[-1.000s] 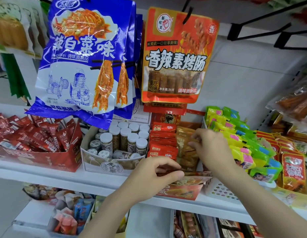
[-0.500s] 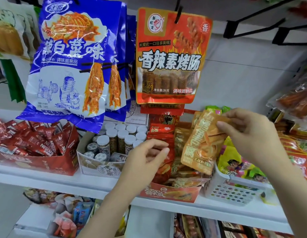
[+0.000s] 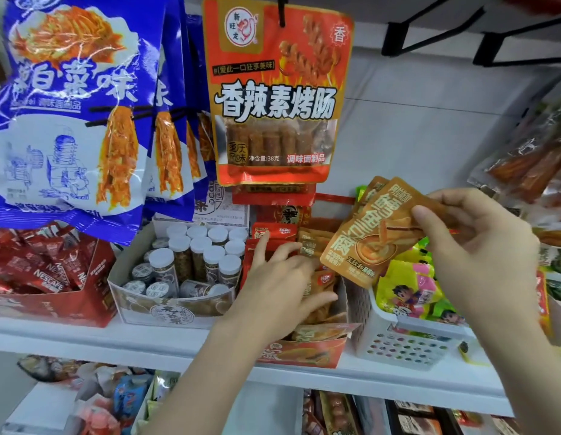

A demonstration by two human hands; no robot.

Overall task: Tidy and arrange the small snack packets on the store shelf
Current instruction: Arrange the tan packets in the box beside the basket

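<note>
My right hand (image 3: 470,246) pinches a small stack of orange-brown snack packets (image 3: 370,237), held tilted in the air above the shelf. Below them an orange cardboard display box (image 3: 307,353) stands on the white shelf, holding red packets (image 3: 276,232) at the back left and more orange-brown packets (image 3: 313,243). My left hand (image 3: 282,284) reaches into that box, its spread fingers lying on the packets inside. Whether it grips any of them is hidden.
A white perforated basket (image 3: 404,340) of green and yellow packets stands right of the box. A carton of white-capped jars (image 3: 191,265) and a red Nescafe box (image 3: 53,296) stand to the left. Large blue bags (image 3: 72,114) and an orange bag (image 3: 276,95) hang above.
My right hand lifted orange-brown packets out of the box and up to the right. My left hand moved from the box's front edge into the box, onto the packets.
</note>
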